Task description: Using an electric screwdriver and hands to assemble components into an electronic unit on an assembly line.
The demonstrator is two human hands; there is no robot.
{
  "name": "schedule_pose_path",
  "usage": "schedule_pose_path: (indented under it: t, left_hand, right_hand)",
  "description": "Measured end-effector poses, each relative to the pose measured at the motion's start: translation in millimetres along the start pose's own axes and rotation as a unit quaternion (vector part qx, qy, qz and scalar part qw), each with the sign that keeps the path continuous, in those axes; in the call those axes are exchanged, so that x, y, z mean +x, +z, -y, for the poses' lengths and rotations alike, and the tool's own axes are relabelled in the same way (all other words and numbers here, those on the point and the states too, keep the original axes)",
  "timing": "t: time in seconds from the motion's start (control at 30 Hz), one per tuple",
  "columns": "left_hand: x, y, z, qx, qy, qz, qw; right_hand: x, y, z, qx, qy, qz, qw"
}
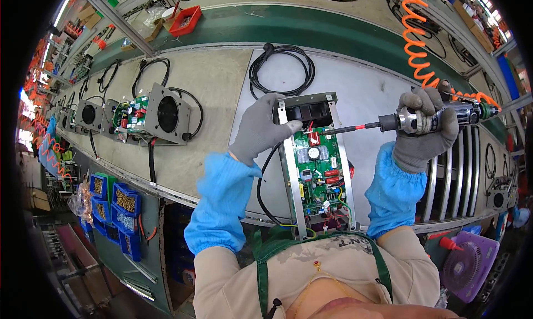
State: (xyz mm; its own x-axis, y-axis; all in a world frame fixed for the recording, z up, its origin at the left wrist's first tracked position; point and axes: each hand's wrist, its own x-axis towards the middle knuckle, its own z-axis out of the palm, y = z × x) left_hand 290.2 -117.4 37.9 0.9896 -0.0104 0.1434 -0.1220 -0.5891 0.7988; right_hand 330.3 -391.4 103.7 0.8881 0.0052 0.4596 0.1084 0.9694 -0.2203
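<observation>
An open metal frame with a green circuit board (319,175) stands on the bench before me, a black fan at its far end. My left hand (264,125), in a grey glove, grips its far left corner, thumb over the rail. My right hand (427,122), gloved too, is wrapped round a silver pneumatic screwdriver (410,122). The tool lies level, its long bit (355,128) pointing left over the frame's right rail, with the tip above the board near a red part. Whether the tip touches anything, I cannot tell.
A coiled black power cable (282,72) lies beyond the frame. Similar units with fans (166,115) stand along the bench to the left. An orange coiled air hose (416,47) hangs at right, near metal rails (452,177). Blue screw bins (125,199) sit lower left; a purple fan (469,263) lower right.
</observation>
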Motion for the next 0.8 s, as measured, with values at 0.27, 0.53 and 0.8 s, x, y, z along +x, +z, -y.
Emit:
schedule_pose_path:
  t: [0.27,0.53,0.8]
  left_hand:
    - [-7,15,26,-0.375,-0.095,0.021,0.922]
    - [-5,23,32,-0.343,-0.060,0.011,0.938]
    - [34,12,-27,0.042,0.007,0.103,0.994]
  right_hand:
    - [6,-9,-4,-0.013,0.005,0.008,1.000]
    - [14,-13,6,0.008,0.001,0.026,1.000]
    - [14,-6,27,-0.008,-0.085,-0.006,0.996]
